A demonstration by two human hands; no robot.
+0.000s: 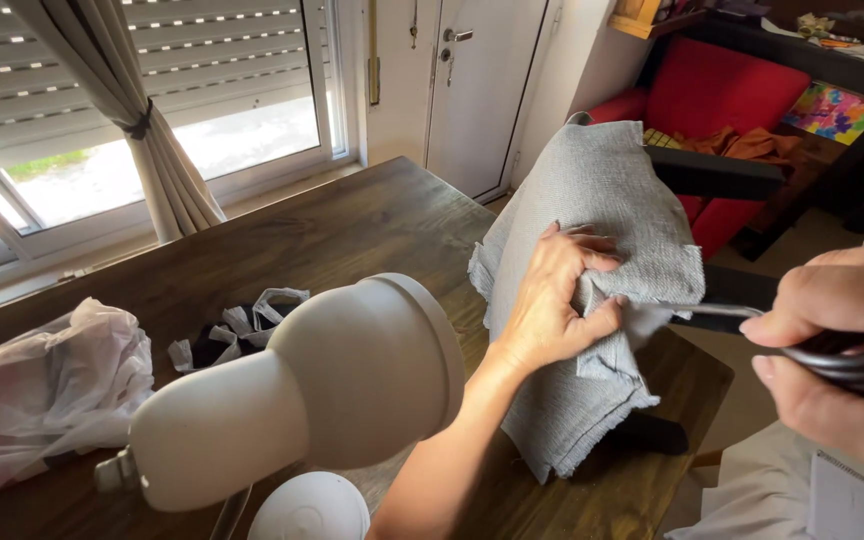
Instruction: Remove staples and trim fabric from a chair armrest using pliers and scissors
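My left hand (552, 305) pinches a bunched edge of a grey woven cloth (597, 190) that hangs over the table's right corner. My right hand (837, 330) is closed around the black handles of a pair of scissors (717, 316). The metal blades point left and meet the cloth edge right beside my left thumb. The cloth's lower edge is frayed and rests on the wooden table (352, 230).
A white desk lamp head (337, 385) looms in the foreground at the centre left. Cloth scraps (237, 330) and a crumpled plastic bag (42, 390) lie on the left. A red armchair (722, 95), a door and a window stand beyond.
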